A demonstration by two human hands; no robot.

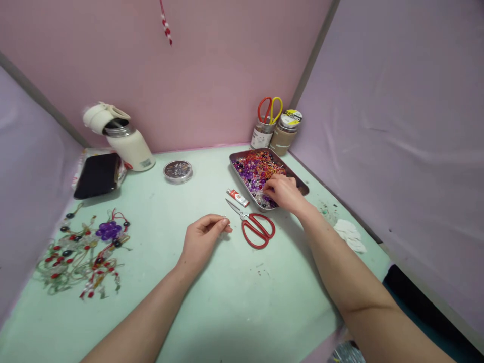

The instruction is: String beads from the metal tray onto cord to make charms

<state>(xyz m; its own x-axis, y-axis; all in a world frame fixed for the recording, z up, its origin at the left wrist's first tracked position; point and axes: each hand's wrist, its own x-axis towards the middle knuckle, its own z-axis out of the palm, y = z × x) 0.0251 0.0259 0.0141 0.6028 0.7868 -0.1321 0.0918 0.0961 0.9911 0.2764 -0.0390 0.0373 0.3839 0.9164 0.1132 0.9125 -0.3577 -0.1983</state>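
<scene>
My left hand rests on the green table top, its fingertips pinched together on something small I cannot make out. My right hand reaches into a metal tray of purple, red and clear beads and red cord, fingers curled down among the beads. Red-handled scissors lie on the table between the two hands, just right of my left fingertips. A small red and white lighter lies beside the tray's near left edge.
Finished beaded cord pieces lie at the left. A white flask, a black pouch and a round thread spool stand at the back left. Two jars, one holding scissors, stand behind the tray. White scraps lie at the right edge.
</scene>
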